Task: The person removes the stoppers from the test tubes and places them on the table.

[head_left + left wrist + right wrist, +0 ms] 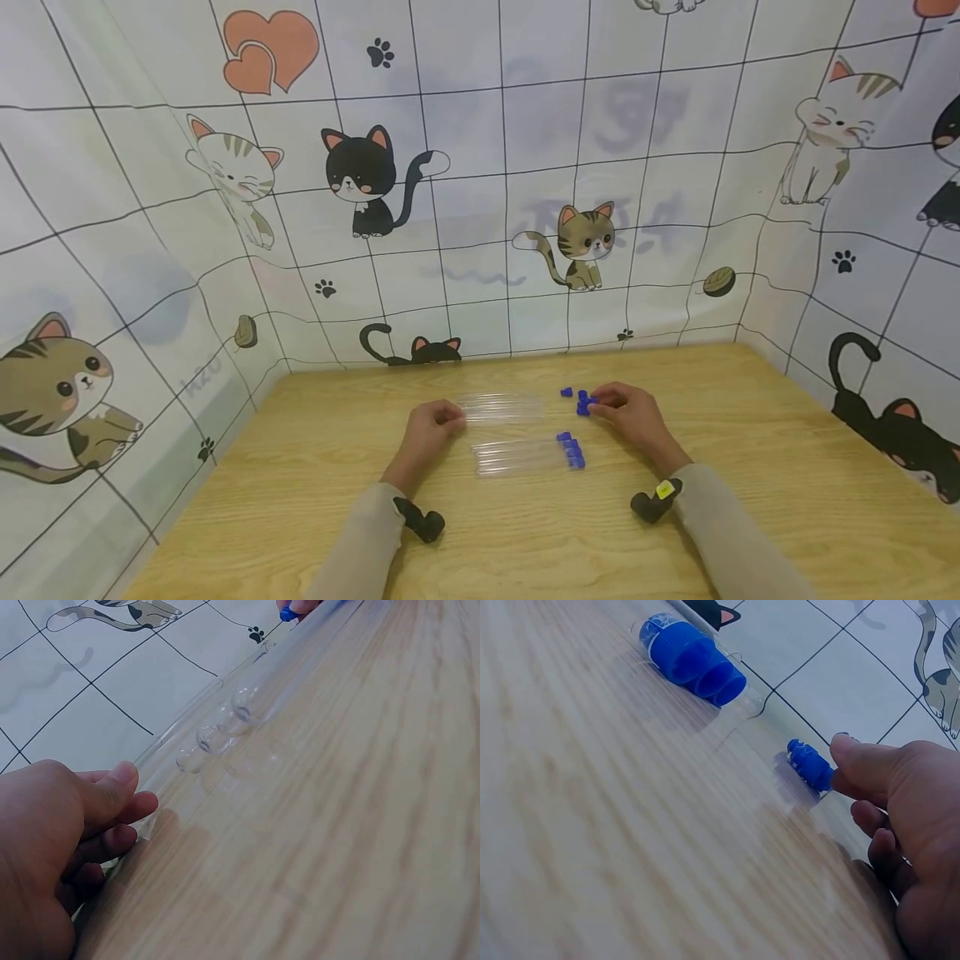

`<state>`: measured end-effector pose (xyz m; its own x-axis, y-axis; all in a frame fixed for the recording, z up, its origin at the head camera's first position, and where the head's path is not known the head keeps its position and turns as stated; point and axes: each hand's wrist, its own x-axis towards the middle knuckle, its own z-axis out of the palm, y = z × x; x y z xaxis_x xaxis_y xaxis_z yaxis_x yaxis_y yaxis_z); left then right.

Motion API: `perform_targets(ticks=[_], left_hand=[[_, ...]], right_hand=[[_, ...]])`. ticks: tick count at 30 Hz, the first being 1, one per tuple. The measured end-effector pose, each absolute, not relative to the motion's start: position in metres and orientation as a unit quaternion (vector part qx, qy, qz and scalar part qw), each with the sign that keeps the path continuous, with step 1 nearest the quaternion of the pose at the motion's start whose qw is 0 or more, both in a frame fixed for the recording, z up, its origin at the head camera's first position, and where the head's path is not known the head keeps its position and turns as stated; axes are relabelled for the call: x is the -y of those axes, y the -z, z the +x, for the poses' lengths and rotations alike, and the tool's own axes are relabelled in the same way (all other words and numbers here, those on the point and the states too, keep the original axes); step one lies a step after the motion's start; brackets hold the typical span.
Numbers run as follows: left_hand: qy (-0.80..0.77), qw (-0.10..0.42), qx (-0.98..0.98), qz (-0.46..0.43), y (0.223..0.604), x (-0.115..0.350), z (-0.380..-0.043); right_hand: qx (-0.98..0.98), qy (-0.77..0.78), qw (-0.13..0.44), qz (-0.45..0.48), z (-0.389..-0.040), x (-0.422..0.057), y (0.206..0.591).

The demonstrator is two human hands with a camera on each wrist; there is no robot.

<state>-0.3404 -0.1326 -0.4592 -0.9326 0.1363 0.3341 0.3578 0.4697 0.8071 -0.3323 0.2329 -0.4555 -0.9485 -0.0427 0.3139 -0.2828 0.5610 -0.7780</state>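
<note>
Clear round-bottomed test tubes lie in two groups on the table. My left hand is at the left end of the far test tubes, its thumb and fingers pinching a tube end; in the left wrist view, rounded ends of other test tubes lie beside the fingers. My right hand pinches a blue cap at the far group's right side, where other small blue caps sit close together. The near test tubes have blue caps at their right ends.
A single blue cap lies left of my right hand, near the far tubes. The wooden table meets a cat-patterned cloth at the back and sides. Dark wrist cameras sit on both sleeves.
</note>
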Motion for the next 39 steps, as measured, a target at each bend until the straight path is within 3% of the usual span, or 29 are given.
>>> perform_targets(ticks=[15,39], left_hand=[[0.497,0.082,0.852,-0.141,0.4631,0.1352,-0.3385],[0.477,0.079,0.865,-0.136,0.4608,0.1326,-0.3384]], right_hand=[[0.884,-0.433,0.136,0.112,-0.3310,-0.2301,0.4585],[0.882,-0.436,0.132,0.116,-0.3305,-0.2277,0.4560]])
